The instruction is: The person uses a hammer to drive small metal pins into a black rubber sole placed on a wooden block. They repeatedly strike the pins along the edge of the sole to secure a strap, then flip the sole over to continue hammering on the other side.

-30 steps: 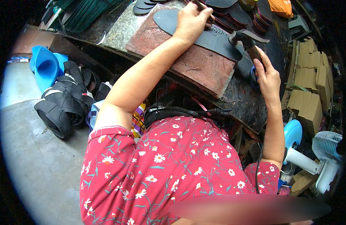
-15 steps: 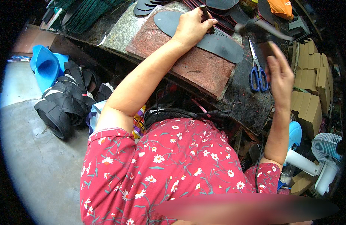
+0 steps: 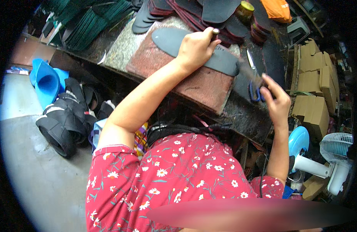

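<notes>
My left hand (image 3: 194, 49) is closed around a dark rod-like punch (image 3: 215, 33), held upright over a dark grey shoe sole (image 3: 168, 40). Its lower tip is hidden by my fingers. Small holes show in the sole just right of that hand. The sole lies on a worn reddish-brown board (image 3: 203, 92). To the right, my right hand (image 3: 277, 102) grips a hammer (image 3: 251, 73), smeared by motion, its head close to the sole's right end. Behind the hammer lie scissors with blue handles (image 3: 255, 94), partly covered.
Stacked dark soles (image 3: 221, 11) and a yellow-lidded jar (image 3: 245, 11) sit at the back. Cardboard boxes (image 3: 310, 112) and a white fan (image 3: 336, 149) stand on the right. Black shoe uppers (image 3: 58, 131) and a blue sheet piece (image 3: 47, 83) are at the left.
The hammer in my right hand has dropped from above the scissors to lower and further left. My left hand keeps its grip on the punch over the sole. The whole view has shifted slightly.
</notes>
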Motion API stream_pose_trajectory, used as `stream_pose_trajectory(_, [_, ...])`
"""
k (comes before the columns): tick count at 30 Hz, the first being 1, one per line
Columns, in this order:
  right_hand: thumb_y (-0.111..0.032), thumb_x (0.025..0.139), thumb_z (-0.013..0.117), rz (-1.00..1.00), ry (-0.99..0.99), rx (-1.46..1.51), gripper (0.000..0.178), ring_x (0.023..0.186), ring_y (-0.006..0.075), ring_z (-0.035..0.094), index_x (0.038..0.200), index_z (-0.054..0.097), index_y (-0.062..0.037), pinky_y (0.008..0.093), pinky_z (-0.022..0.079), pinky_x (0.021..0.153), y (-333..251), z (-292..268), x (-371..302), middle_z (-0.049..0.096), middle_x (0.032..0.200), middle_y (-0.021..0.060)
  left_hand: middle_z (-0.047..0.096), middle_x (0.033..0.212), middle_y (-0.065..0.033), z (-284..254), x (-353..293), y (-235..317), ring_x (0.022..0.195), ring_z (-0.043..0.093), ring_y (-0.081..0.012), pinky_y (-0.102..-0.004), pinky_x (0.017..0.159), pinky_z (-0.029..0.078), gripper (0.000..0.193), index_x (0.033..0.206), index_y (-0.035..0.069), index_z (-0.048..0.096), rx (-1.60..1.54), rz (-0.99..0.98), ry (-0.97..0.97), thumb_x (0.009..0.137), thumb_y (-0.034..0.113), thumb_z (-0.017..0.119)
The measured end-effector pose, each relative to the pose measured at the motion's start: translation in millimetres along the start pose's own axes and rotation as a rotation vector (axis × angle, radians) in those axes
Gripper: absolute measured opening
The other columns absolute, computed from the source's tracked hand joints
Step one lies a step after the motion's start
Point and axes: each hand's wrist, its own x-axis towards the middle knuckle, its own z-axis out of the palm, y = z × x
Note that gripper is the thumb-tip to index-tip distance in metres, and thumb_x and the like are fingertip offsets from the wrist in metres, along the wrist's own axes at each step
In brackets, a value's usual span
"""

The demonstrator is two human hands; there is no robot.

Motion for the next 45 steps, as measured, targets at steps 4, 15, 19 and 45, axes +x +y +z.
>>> stream_pose_trajectory(4, [-0.024, 0.078, 0.079, -0.018, -0.082, -0.089, 0.038, 0.078, 0.0260, 0.065, 0.114, 0.073, -0.0143, 0.0357, 0.050, 0.072, 4, -12, -39, 0.069, 0.090, 0.0076, 0.066, 0.077, -0.0187, -3, 1, 2, 0.072, 0.068, -0.0366, -0.0406, 0.065, 0.052, 0.019, 0.095, 0.003, 0.060, -0.131, -0.154, 0.000, 0.090, 0.019, 0.070])
stream_pose_trajectory(15, [-0.021, 0.077, 0.077, 0.110, -0.224, 0.154, 0.028, 0.091, 0.0244, 0.062, 0.102, 0.077, -0.0096, 0.0351, 0.049, 0.084, 27, -7, -52, 0.071, 0.093, 0.0066, 0.070, 0.080, -0.0051, -19, 9, 15, 0.071, 0.065, -0.0087, -0.0241, 0.065, 0.054, 0.009, 0.095, 0.000, 0.061, -0.757, -0.434, 0.219, 0.095, 0.008, 0.065])
stream_pose_trajectory(19, [-0.024, 0.078, 0.076, 0.109, -0.201, 0.128, 0.030, 0.091, 0.0255, 0.062, 0.104, 0.076, -0.0098, 0.0355, 0.049, 0.084, 26, -3, -51, 0.071, 0.092, 0.0069, 0.071, 0.082, -0.0065, -41, 27, 22, 0.071, 0.065, -0.0101, -0.0239, 0.067, 0.053, 0.008, 0.096, 0.002, 0.060, -0.528, -0.177, 0.409, 0.095, 0.006, 0.066])
stream_pose_trajectory(45, [-0.023, 0.088, 0.072, 0.263, 0.168, -0.089, 0.031, 0.106, 0.0272, 0.062, 0.116, 0.072, -0.0105, 0.0374, 0.049, 0.093, 71, -18, -31, 0.069, 0.109, 0.0147, 0.075, 0.090, -0.0092, -17, 58, -18, 0.077, 0.068, -0.0130, -0.0265, 0.074, 0.052, 0.016, 0.101, 0.002, 0.056, -0.396, -0.152, -0.008, 0.102, 0.018, 0.056])
